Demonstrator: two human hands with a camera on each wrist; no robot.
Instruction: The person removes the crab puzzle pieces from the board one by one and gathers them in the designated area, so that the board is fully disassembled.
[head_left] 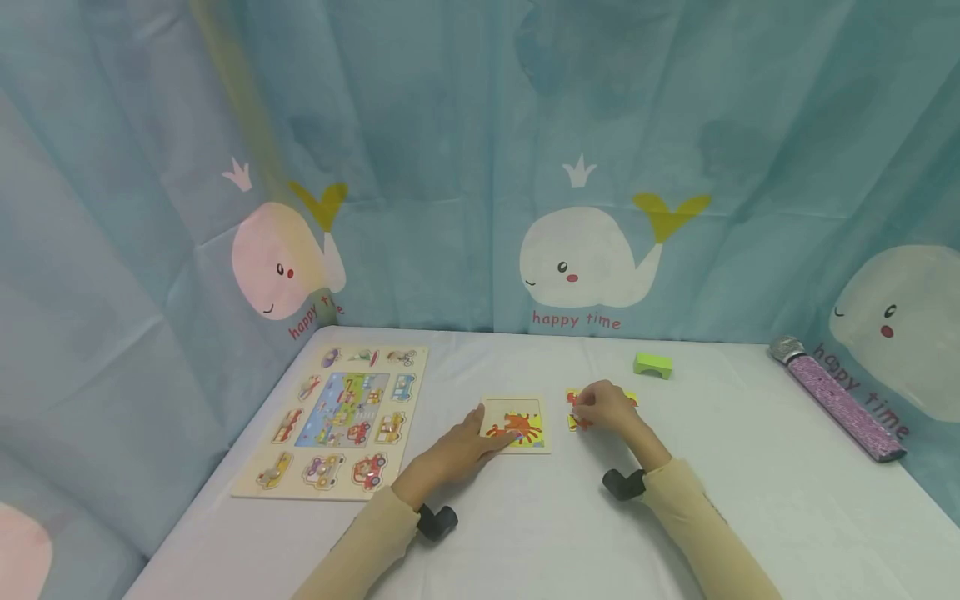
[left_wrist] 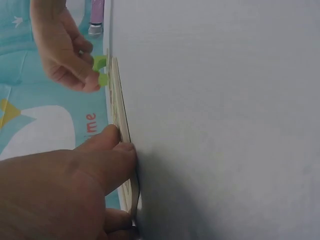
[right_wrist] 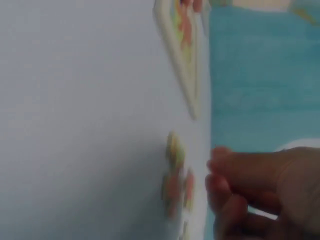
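Observation:
A small square puzzle board (head_left: 532,402) with a red animal on yellow lies at the table's middle. My left hand (head_left: 461,447) rests at its left side, fingers extended, the thumb reaching over the picture. In the left wrist view those fingers touch the edge of the board (left_wrist: 120,110). To the right of the board lie several loose red-and-yellow puzzle pieces (head_left: 572,398). My right hand (head_left: 609,406) is bent loosely over them. The right wrist view shows its fingertips (right_wrist: 218,155) slightly apart from the blurred pieces (right_wrist: 173,192), with nothing visible between them.
A large wooden vehicle puzzle (head_left: 315,485) lies at the left. Behind the loose pieces stands a green arched block (head_left: 653,365). A glittery pink microphone (head_left: 843,404) lies near the right edge. A blue whale-print curtain (head_left: 450,250) hangs behind the white table (head_left: 525,542).

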